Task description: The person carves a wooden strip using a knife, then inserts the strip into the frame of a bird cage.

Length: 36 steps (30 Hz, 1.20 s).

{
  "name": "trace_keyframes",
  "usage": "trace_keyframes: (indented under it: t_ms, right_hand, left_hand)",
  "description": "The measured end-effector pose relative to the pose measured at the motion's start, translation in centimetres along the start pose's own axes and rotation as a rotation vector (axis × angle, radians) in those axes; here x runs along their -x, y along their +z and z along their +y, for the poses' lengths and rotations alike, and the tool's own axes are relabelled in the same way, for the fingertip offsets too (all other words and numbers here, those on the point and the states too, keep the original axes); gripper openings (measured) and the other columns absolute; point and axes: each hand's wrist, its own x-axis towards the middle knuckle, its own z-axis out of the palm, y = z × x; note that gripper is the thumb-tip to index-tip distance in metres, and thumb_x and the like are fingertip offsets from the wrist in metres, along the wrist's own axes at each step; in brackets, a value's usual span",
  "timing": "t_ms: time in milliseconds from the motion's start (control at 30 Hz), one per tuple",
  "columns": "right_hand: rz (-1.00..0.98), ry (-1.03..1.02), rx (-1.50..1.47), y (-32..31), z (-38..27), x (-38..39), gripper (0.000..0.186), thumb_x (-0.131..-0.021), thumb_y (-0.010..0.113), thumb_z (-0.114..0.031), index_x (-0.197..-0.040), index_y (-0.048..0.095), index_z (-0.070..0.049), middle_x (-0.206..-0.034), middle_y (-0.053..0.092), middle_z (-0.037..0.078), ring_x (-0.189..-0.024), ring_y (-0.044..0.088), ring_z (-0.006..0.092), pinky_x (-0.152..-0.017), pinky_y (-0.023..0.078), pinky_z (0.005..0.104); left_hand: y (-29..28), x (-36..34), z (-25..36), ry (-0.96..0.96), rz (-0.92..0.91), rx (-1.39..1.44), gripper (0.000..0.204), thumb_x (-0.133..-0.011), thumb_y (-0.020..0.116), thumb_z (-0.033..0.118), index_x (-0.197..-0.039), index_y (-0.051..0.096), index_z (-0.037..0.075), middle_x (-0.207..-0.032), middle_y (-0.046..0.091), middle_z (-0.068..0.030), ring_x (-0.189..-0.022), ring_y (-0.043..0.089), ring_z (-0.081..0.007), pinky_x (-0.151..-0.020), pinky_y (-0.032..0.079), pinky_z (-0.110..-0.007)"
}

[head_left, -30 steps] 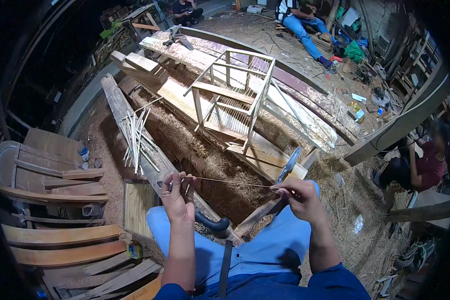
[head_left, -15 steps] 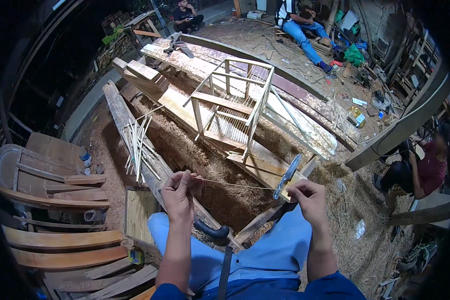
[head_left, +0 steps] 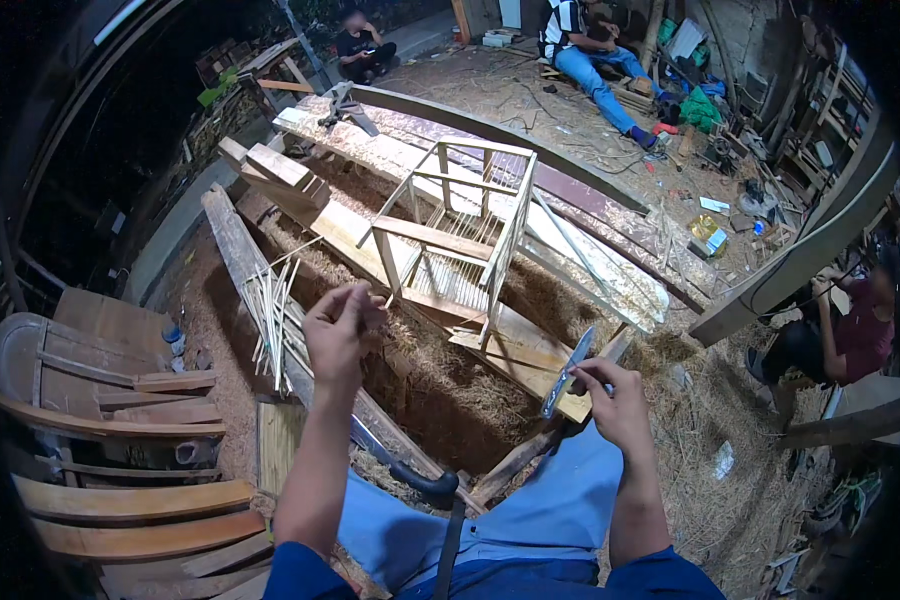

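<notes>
My left hand [head_left: 338, 335] is raised over the shavings, its thumb and fingers pinched together; whatever is between them is too fine to make out. My right hand [head_left: 615, 400] has bent, pinched fingers beside a knife [head_left: 568, 372], and I cannot make out a thing in them. The knife, with a pale patterned handle, rests at the near end of a wooden plank [head_left: 520, 352]. Farther up the plank stands a cage-like wooden frame [head_left: 432, 251] with rows of thin sticks. A loose bundle of thin sticks [head_left: 270, 315] lies across an old board left of my left hand.
A curved dark handle [head_left: 425, 482] lies by my lap. Curved wooden pieces [head_left: 135, 497] are stacked at left. A clamp-like tool [head_left: 348, 108] sits on the far bench. Two people sit at the back, another person [head_left: 860, 325] at right. Shavings cover the ground.
The thin strip stretched between my hands before no longer shows. My left hand has moved up and slightly left; my right hand is closer beside the knife. The view has shifted a little.
</notes>
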Motion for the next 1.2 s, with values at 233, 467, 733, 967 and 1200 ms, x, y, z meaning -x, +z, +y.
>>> trace_keyframes:
  t_ms: [233,467,733,967,1200]
  right_hand:
    - [-0.008,0.166,-0.362,-0.3,0.2,0.1,0.019,-0.096,0.061,0.001,-0.114,0.065,0.003,-0.093,0.071,0.009,-0.068,0.069,0.0138,-0.060,0.055,0.0271]
    - [-0.036,0.230,-0.449,0.3,1.2,1.6,0.018,-0.098,0.055,0.004,-0.115,0.061,0.000,-0.098,0.065,0.007,-0.067,0.064,0.0121,-0.055,0.050,0.0241]
    - [0.080,0.281,-0.383,1.4,0.6,0.4,0.012,-0.094,0.057,0.002,-0.101,0.067,-0.001,-0.087,0.065,0.001,-0.071,0.056,0.0071,-0.062,0.044,0.0233]
    - [0.406,0.035,-0.080,6.2,1.1,-12.1,0.033,-0.097,0.066,-0.026,-0.102,0.073,0.006,-0.080,0.073,0.014,-0.075,0.067,0.0178,-0.073,0.051,0.0333]
    - [0.287,0.049,0.023,10.5,-2.4,-14.6,0.035,-0.093,0.071,-0.030,-0.101,0.075,0.004,-0.083,0.075,0.015,-0.075,0.067,0.0147,-0.072,0.052,0.0330]
  left_hand:
    - [1.6,-14.3,0.4,0.077,-0.056,-0.263,0.032,-0.102,0.060,0.026,-0.109,0.069,-0.004,-0.095,0.072,-0.0091,-0.084,0.066,-0.0125,-0.071,0.053,-0.027]
    - [1.1,-22.4,-5.6,-0.178,-0.315,-0.595,0.061,-0.093,0.068,0.051,-0.123,0.065,-0.003,-0.103,0.067,-0.0100,-0.098,0.066,-0.0192,-0.084,0.051,-0.036]
    - [1.0,-19.9,-6.3,-0.215,-0.379,-0.399,0.046,-0.099,0.064,0.041,-0.104,0.070,-0.004,-0.084,0.067,-0.0059,-0.073,0.059,-0.0137,-0.065,0.047,-0.031]
    - [3.2,-15.0,-7.8,-0.053,-0.232,-0.369,0.044,-0.101,0.060,0.034,-0.092,0.073,-0.006,-0.075,0.067,-0.0058,-0.070,0.058,-0.0123,-0.065,0.047,-0.032]
    - [-0.7,-11.4,-8.6,0.074,-0.061,-0.381,0.043,-0.099,0.060,0.032,-0.084,0.073,-0.005,-0.066,0.066,-0.0058,-0.064,0.055,-0.0100,-0.061,0.046,-0.033]
